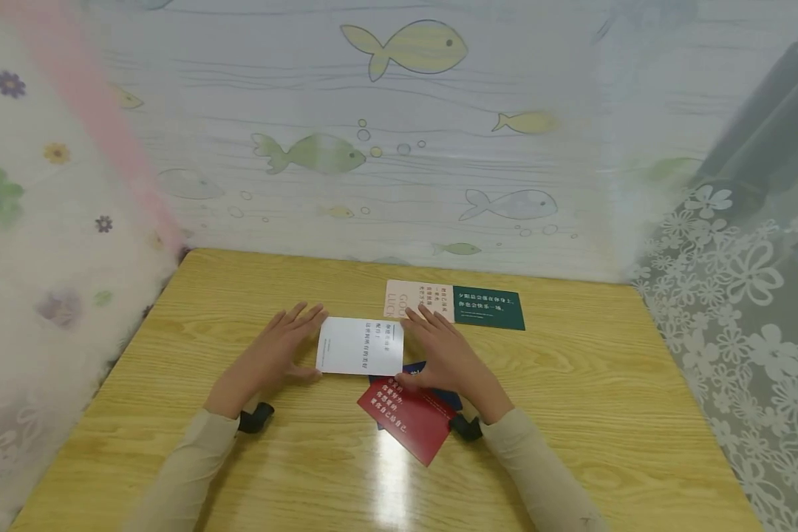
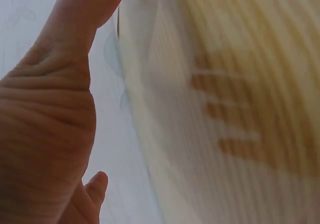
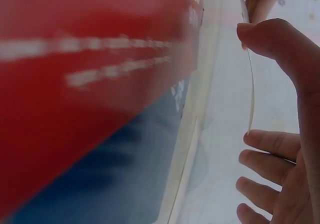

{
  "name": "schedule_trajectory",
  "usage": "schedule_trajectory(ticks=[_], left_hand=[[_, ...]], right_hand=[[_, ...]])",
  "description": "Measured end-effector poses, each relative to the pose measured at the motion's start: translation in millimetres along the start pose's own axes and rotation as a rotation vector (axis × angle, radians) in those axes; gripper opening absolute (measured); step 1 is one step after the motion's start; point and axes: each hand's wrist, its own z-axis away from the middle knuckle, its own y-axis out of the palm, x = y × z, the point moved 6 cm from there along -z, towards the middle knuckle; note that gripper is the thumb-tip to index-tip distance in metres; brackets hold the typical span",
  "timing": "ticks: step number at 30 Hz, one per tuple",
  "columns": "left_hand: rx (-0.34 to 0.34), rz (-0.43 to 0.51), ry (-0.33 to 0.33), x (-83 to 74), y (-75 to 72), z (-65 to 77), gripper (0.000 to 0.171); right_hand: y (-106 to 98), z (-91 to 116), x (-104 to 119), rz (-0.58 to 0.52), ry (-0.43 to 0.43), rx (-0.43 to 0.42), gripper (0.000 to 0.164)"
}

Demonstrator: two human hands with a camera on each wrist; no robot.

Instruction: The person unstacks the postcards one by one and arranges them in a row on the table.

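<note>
A white card [image 1: 360,346] with printed lines of text is held up between my two hands in the head view. My left hand [image 1: 275,351] grips its left end, thumb at the near corner and fingers at the far one. At the other end my right hand [image 1: 448,362] holds it the same way. Edge-on in the right wrist view, the card [image 3: 251,94] spans from the thumb to a fingertip. Below the right hand lies a red card [image 1: 408,421], partly over a dark blue card [image 1: 448,400]. In the left wrist view, the left hand [image 2: 50,114] shows mainly its thumb side.
Farther back on the wooden table [image 1: 239,295], a pale pink card [image 1: 406,292] lies against a dark green card [image 1: 488,307]. A fish-patterned curtain [image 1: 399,148] hangs behind the table, with a lace curtain [image 1: 758,355] on the right.
</note>
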Motion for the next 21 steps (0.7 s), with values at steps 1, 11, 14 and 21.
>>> schedule_trajectory(ticks=[1, 11, 14, 21], left_hand=[[0.006, -0.007, -0.005, 2.0, -1.3, -0.7, 0.108], [0.03, 0.002, -0.016, 24.8, -12.3, -8.8, 0.104], [0.032, -0.007, -0.023, 32.2, -15.5, -15.0, 0.103], [0.07, -0.02, -0.037, 48.3, -19.0, -34.3, 0.103]], right_hand=[[0.1, -3.1, 0.1, -0.005, -0.002, 0.004, 0.099], [4.1, -41.4, -3.5, -0.041, -0.015, 0.04, 0.1], [7.2, -53.2, -7.3, -0.053, -0.012, 0.052, 0.099], [8.0, -75.9, -17.7, -0.043, 0.013, 0.082, 0.1]])
